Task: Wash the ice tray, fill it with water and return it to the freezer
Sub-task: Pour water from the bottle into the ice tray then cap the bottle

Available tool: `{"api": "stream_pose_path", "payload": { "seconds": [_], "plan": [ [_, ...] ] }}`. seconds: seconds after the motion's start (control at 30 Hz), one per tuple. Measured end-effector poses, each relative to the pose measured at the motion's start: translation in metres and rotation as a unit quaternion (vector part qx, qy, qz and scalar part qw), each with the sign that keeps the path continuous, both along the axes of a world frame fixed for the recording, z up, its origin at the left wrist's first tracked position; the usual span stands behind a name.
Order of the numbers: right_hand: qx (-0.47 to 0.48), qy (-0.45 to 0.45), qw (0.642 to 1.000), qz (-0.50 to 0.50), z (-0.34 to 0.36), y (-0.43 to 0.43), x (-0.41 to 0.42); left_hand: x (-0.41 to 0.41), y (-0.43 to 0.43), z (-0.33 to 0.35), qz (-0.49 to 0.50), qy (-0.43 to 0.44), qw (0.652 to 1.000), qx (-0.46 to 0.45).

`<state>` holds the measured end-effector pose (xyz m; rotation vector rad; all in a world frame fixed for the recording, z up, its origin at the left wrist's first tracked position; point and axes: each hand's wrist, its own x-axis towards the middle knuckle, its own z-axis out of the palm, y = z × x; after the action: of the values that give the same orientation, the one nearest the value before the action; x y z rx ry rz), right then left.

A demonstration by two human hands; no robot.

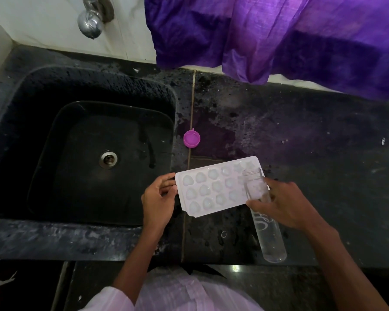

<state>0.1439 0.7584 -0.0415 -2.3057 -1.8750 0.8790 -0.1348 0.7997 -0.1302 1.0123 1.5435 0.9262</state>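
- Pale lilac garment (189, 292), lower edge of view, worn by the person; both forearms reach forward from it
- Right hand (285, 205): fingers wrapped round a clear bottle (267, 227); bottle uncapped and tilted, open mouth over the right end of the tray, some water in its near end
- Left hand (158, 200): fingers curled on the tray's left short edge, gripping it
- Ice tray (216, 187): white, three rows of rounded moulds; on the dark worktop (323, 142), just right of the sink, set askew
- Purple cap (191, 138): on the worktop beyond the tray, open side up
- Sink (54, 86): black, drain (108, 159) at centre; chrome tap (90, 23) above
- Purple cloth (279, 37): hanging over the far wall
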Motion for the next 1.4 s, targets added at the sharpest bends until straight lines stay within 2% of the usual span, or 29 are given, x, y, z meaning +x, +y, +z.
{"api": "stream_pose_path", "payload": {
  "seconds": [0.67, 0.87, 1.1, 1.4],
  "plan": [
    [-0.021, -0.007, 1.000, 0.008, 0.001, 0.003, 0.000, 0.000, 0.000, -0.002, 0.001, 0.010, 1.000, 0.004],
    [-0.011, 0.014, 1.000, 0.000, 0.000, 0.002, 0.005, 0.000, 0.000, -0.004, 0.003, 0.008, 1.000, -0.001],
    [0.009, -0.005, 1.000, -0.012, 0.007, 0.004, 0.012, 0.001, 0.000, -0.001, 0.002, 0.009, 1.000, 0.002],
    [-0.013, -0.004, 1.000, -0.018, 0.005, 0.005, 0.019, 0.001, -0.001, -0.001, 0.004, 0.007, 1.000, 0.005]
  ]
}}
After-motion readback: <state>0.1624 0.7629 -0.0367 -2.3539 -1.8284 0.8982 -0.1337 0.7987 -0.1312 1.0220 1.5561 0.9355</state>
